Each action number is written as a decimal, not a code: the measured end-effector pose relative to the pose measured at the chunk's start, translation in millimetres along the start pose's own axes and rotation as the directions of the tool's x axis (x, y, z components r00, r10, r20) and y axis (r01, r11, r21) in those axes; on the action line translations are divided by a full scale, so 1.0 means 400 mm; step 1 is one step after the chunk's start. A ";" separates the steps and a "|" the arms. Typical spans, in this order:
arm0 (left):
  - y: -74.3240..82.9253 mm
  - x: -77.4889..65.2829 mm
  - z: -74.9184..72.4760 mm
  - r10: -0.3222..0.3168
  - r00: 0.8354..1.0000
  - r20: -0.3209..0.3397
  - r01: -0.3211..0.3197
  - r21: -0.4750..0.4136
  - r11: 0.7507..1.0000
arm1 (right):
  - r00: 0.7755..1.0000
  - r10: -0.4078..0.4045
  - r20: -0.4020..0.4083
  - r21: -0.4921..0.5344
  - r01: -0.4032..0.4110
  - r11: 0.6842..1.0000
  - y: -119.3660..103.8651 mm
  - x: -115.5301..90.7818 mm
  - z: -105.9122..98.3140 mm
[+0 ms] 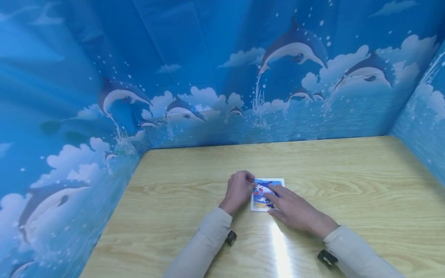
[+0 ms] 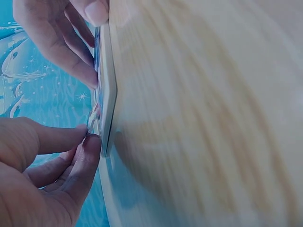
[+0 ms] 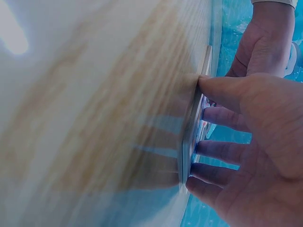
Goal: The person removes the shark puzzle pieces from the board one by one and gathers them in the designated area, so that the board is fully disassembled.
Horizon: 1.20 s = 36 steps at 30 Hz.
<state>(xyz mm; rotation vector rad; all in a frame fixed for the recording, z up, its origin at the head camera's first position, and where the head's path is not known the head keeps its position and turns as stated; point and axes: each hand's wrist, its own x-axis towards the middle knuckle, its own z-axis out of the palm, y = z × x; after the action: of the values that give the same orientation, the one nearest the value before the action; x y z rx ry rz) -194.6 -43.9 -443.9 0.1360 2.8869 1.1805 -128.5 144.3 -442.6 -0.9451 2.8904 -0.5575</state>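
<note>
A small square picture board with a white border and a blue sea scene lies flat in front of me. At its left side my left hand pinches a small, thin, shiny piece between thumb and index finger. The piece stands tilted up from the picture surface; its exact kind I cannot tell. My right hand rests on the board from the right, its fingers spread and fairly straight with the tips on the picture. Its thumb touches the near edge. Both hands cover parts of the picture.
The board lies on a wood-grain table. A blue dolphin-print curtain stands along the table's back and sides. A dark band piece shows at each sleeve, and a bright light streak reflects off the tabletop near me.
</note>
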 end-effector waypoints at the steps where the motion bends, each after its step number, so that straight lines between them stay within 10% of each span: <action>1: 0.000 0.000 0.000 0.001 1.000 -0.005 -0.001 -0.007 1.000 | 1.000 0.004 0.003 0.001 -0.004 1.000 -0.001 0.000 0.000; 36: -0.151 0.003 -0.188 -0.173 0.979 -0.112 0.145 -0.226 0.963 | 0.999 -0.028 -0.026 -0.020 0.027 0.999 -0.003 0.000 0.002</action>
<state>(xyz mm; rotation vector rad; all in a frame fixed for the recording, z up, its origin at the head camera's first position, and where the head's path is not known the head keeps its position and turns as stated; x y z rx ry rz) -204.0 -139.1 -432.3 -0.1811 2.7832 1.5129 -127.5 143.3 -442.9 -0.9888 2.9157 -0.5480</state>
